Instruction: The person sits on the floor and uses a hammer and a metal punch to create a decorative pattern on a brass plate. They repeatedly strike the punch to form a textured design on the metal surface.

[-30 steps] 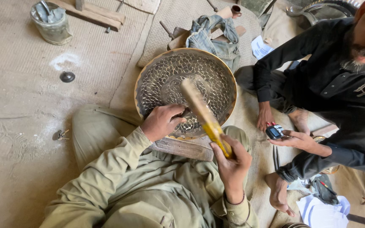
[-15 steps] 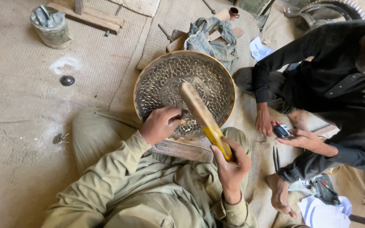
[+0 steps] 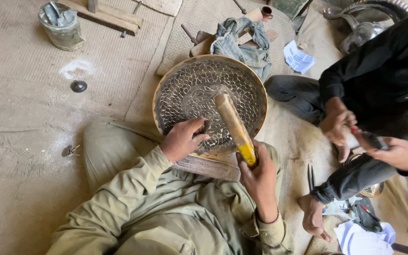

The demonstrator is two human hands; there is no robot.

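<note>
A metal tin (image 3: pixel 62 26) stands on the floor mat at far left. The left hand (image 3: pixel 182 139) rests on the round patterned metal tray (image 3: pixel 199 89), fingers pinching a small dark punch (image 3: pixel 207 126) against it. The tray leans over the person's lap on a wooden board (image 3: pixel 208 166). The right hand (image 3: pixel 259 177) has its fingers wrapped around a wooden mallet (image 3: pixel 233 127) above the tray. At right, a co-worker's hands (image 3: pixel 338 123) hold a small tool.

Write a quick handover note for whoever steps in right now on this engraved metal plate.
Left hand: pinches a small chisel against the round engraved plate.
Right hand: grip closed on the wooden mallet, its head above the chisel.
Plate leans on a wooden board across the lap.
Done: pattern covers most of the face.
Left: cannot tell which spots need work.
</note>
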